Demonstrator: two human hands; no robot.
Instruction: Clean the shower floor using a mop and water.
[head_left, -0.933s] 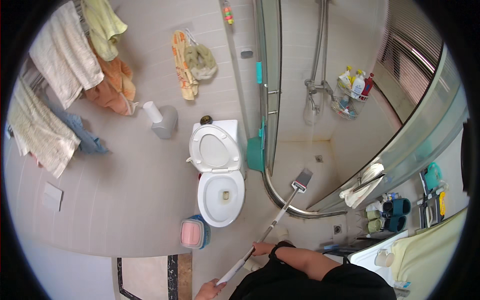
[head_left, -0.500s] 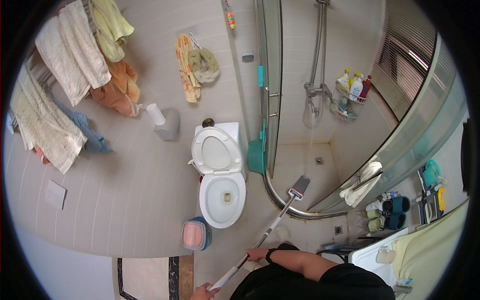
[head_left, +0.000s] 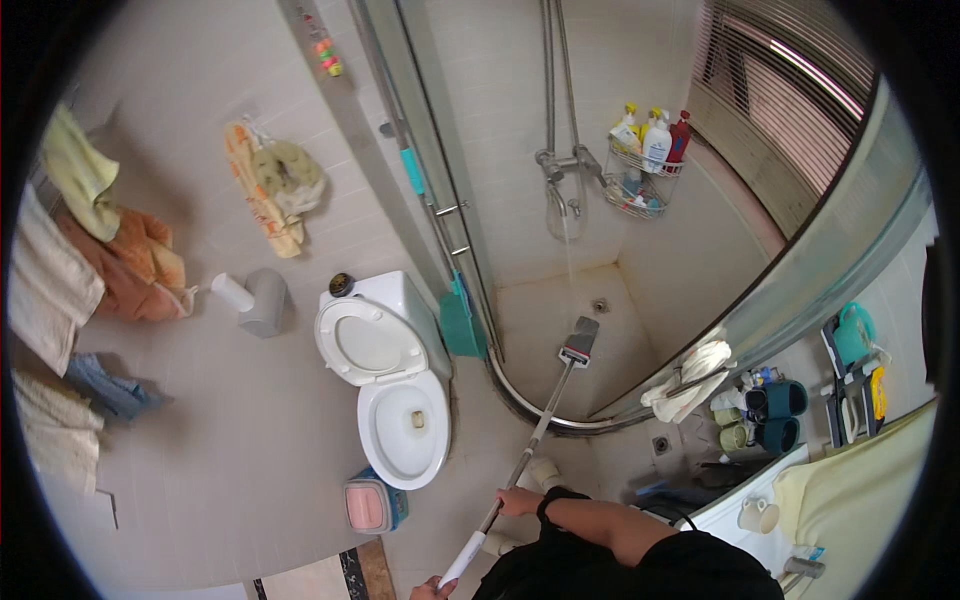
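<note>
A long-handled flat mop (head_left: pixel 528 455) slants from my body into the shower enclosure. Its grey head (head_left: pixel 580 340) is over the shower floor, past the curved sill; whether it touches the tiles I cannot tell. At the lower edge my left hand (head_left: pixel 432 590), partly cut off, is closed round the white end of the handle. Higher up the shaft, my right hand (head_left: pixel 517 501) grips the grey section, a dark band on its wrist. A thin stream of water (head_left: pixel 570 258) falls from the shower tap (head_left: pixel 562 165) beyond the mop head.
Left of the mop stand a toilet (head_left: pixel 405 430) with its lid raised and a pink-topped bin (head_left: pixel 367 505). The curved glass door (head_left: pixel 790 270) has a white cloth (head_left: pixel 690 380) on its handle. A washbasin (head_left: pixel 715 520) lies to my right. Towels (head_left: pixel 130 260) hang at left.
The view has turned toward the shower, so the toilet and towels sit farther left. The mop head is slightly deeper in the shower. Both hands keep their hold on the handle.
</note>
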